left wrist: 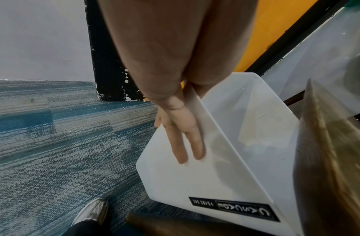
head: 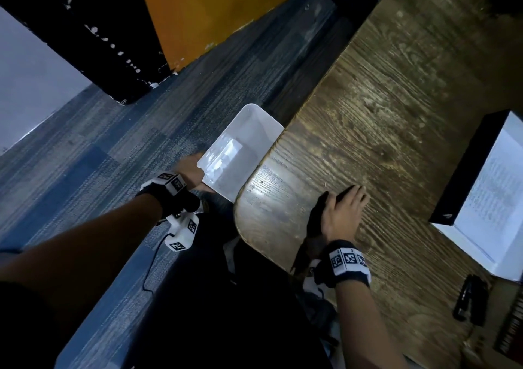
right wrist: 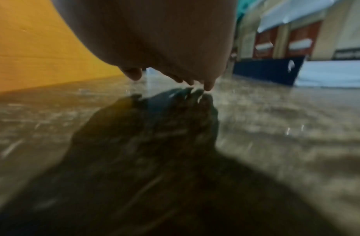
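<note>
A white plastic bin (head: 240,153) hangs tilted just below the rounded corner of the wooden table (head: 382,99), its open mouth toward the table edge. My left hand (head: 192,167) holds it by one side wall. In the left wrist view my fingers (left wrist: 181,140) lie straight along the outer face of the bin (left wrist: 195,183), with its rim running into the hand; the thumb is hidden. My right hand (head: 345,213) lies flat on the tabletop near that corner, fingers straight. Its fingertips (right wrist: 207,86) touch the glossy table (right wrist: 276,127). A dark patch lies under the palm; shadow or object, I cannot tell.
An open black-covered book or box with white pages (head: 486,187) lies on the table's right side, and a small black object (head: 469,300) sits nearer me. Blue carpet (head: 113,142), an orange panel (head: 215,9) and a black post (head: 85,28) are beyond. My shoe (left wrist: 92,210) is on the carpet.
</note>
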{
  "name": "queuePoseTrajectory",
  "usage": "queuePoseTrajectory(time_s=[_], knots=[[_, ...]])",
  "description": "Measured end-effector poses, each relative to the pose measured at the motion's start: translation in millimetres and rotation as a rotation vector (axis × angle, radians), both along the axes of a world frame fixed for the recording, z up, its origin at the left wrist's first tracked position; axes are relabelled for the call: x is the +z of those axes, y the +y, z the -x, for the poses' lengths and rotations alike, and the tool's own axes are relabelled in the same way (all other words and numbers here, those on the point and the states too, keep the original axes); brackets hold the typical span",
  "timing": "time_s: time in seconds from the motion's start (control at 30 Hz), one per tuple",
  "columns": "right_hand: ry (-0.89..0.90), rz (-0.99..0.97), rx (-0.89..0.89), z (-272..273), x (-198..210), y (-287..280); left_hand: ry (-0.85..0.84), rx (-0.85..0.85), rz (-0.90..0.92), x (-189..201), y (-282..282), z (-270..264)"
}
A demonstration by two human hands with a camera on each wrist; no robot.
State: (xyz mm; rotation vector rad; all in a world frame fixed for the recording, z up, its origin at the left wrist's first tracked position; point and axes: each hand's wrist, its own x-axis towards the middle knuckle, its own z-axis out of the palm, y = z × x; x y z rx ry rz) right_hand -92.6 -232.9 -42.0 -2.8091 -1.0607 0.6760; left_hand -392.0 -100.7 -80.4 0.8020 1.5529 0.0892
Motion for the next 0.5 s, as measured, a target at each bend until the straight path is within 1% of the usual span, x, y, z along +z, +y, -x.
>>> queuePoseTrajectory(time_s=[0.1, 0.17, 0.3, 0.37, 0.5], knots=[[0.026, 0.007, -0.038, 32, -8, 21, -0.016, -0.025, -0.017, -3, 1, 1], [0.056, -0.014, -0.020, 59, -9, 39, -0.037, -0.034, -0.010, -9, 2, 2], [0.189, -0.117, 0.141, 116, -7, 61, -0.075, -0.029, 0.008, 3, 4, -2], [0.229, -0.136, 0.242, 139, -7, 65, -0.096, -0.026, 0.015, 9, 5, -4], [0.342, -0.185, 0.357, 164, -10, 67, -0.094, 0.008, -0.001, 8, 7, -5]])
